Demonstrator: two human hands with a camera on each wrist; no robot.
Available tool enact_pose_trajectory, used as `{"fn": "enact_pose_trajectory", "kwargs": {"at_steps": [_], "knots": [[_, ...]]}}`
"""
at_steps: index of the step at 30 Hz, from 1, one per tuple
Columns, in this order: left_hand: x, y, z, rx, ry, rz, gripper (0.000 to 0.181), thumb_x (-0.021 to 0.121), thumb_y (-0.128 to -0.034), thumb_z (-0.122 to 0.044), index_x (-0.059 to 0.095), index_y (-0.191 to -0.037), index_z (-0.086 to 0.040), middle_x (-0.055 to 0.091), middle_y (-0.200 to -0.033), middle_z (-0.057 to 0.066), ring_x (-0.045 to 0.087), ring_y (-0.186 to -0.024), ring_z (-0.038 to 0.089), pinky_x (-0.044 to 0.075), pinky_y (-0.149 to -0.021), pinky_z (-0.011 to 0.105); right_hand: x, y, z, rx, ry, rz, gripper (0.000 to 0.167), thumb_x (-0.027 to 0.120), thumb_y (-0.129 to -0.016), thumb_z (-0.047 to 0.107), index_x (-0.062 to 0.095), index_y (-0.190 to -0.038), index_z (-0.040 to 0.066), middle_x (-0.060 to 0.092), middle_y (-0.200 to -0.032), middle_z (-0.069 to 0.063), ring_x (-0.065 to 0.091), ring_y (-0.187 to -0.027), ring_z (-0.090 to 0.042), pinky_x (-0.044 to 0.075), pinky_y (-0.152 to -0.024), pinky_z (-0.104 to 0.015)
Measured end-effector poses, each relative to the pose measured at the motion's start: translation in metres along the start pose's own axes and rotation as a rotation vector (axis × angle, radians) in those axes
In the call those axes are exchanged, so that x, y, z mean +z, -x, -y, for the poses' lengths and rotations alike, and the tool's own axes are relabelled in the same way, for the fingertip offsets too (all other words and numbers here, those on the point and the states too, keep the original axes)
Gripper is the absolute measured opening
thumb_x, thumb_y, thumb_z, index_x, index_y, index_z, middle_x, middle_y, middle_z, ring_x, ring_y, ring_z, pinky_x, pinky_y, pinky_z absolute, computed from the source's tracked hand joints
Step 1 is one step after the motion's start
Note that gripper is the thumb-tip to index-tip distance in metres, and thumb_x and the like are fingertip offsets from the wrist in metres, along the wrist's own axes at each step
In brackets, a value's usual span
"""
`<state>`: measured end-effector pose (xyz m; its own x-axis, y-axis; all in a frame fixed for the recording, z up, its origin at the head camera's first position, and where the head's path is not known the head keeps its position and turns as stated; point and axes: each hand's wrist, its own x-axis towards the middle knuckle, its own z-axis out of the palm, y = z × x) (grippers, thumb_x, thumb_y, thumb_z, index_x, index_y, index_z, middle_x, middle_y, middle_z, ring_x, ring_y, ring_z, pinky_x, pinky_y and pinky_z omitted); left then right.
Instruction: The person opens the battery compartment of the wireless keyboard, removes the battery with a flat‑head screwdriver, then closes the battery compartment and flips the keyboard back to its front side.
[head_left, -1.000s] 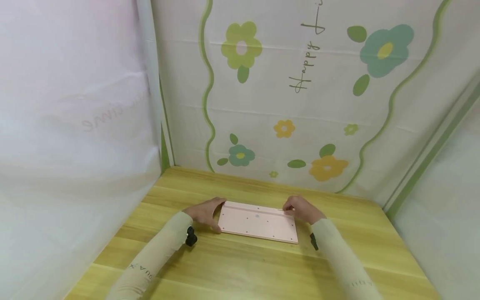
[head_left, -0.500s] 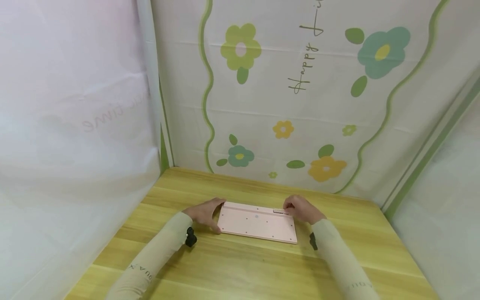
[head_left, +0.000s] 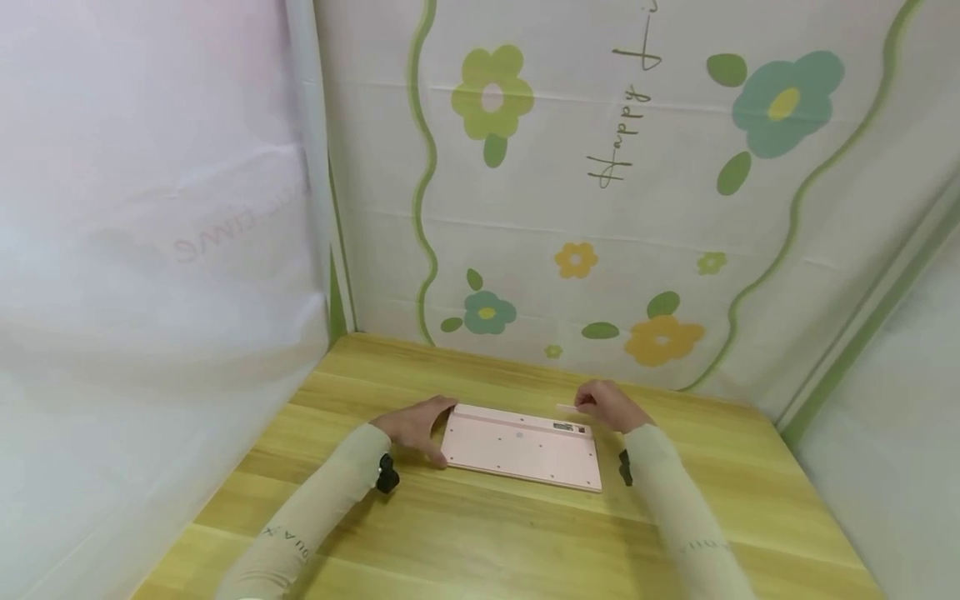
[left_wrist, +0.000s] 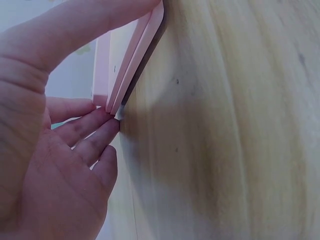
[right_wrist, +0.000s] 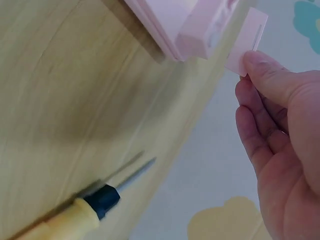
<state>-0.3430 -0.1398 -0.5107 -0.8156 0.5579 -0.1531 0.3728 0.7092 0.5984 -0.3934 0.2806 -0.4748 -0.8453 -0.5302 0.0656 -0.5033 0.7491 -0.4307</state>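
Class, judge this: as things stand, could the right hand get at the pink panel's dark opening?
Probably yes: the right hand is near the dark opening in the pink panel, and nothing visibly covers it. The small pink piece pinched in that hand might need setting down first.

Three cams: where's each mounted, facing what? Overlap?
Head: head-worn, forward-down at pink panel and backdrop; left hand, right hand, sleeves show.
Left wrist: worn there, at panel's end and tabletop; only left hand shows.
Right wrist: worn there, at pink strip and yellow-handled tool; only right hand shows.
Both wrist views show the panel.
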Motion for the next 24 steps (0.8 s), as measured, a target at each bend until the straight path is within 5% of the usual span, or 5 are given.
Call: {"fn": "enact_pose_trajectory", "kwargs": {"at_steps": [11, 24], "knots": [[-0.001, -0.001, 0.000, 0.001, 0.028, 0.001, 0.122, 0.099, -0.0719, -0.035, 0.028, -0.166, -0.004, 0.034, -0.169, 0.017, 0.034, -0.157, 0.036, 0.032, -0.129, 0.052, 0.018, -0.010, -0.014, 0.099, -0.021, 0.022, 0.012, 0.067, -0.100, -0.002, 0.076, -0.096, 0.005, 0.074, -0.095, -0.006, 0.064, -0.084, -0.015, 0.057, -0.073, -0.032], [0.001, 0.000, 0.000, -0.008, 0.037, -0.009, 0.122, 0.100, -0.0720, -0.035, 0.027, -0.166, -0.004, 0.035, -0.169, 0.017, 0.034, -0.157, 0.037, 0.032, -0.129, 0.053, 0.018, -0.007, -0.015, 0.058, 0.032, -0.011, 0.013, 0.070, -0.099, 0.000, 0.076, -0.109, -0.004, 0.076, -0.106, -0.017, 0.070, -0.096, -0.026, 0.061, -0.086, -0.044]]}}
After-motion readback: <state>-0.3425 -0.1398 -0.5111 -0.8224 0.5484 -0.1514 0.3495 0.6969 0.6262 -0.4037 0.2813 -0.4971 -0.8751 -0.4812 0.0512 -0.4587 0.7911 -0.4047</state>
